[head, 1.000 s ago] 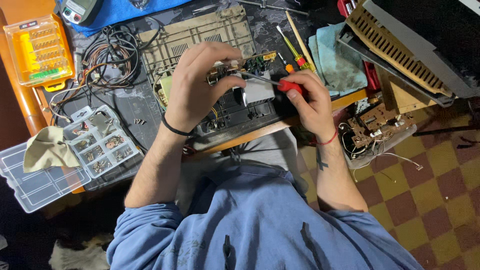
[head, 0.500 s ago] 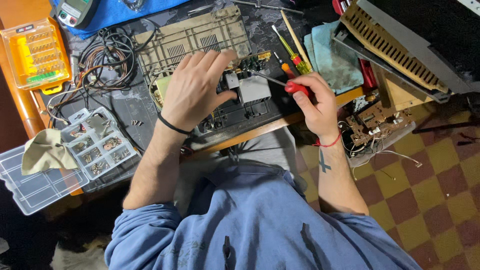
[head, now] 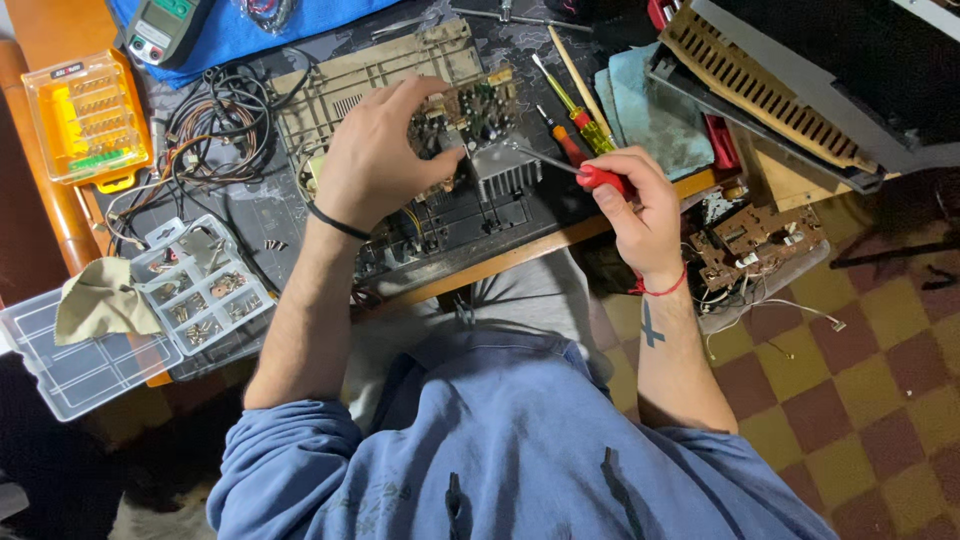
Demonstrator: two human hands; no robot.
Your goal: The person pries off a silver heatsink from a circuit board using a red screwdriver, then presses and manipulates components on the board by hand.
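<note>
My left hand (head: 375, 150) grips a brown circuit board (head: 468, 112) with many small parts and a finned grey heat sink (head: 503, 172), tilting it up over a dark opened device chassis (head: 470, 222) on the table edge. My right hand (head: 635, 205) is closed on a red-handled screwdriver (head: 590, 177) whose thin shaft points left toward the heat sink. A black band circles my left wrist and a red string my right.
A beige plastic frame (head: 360, 75) and tangled wires (head: 215, 120) lie behind the chassis. Left: an orange bit case (head: 85, 118), a clear compartment box of screws (head: 195, 285), a cloth (head: 100, 300). More screwdrivers (head: 570, 100), a teal cloth (head: 650, 110), another casing (head: 790, 80) sit right.
My left hand has lifted and tilted the circuit board further up off the chassis. The right hand with the screwdriver has stayed near the heat sink.
</note>
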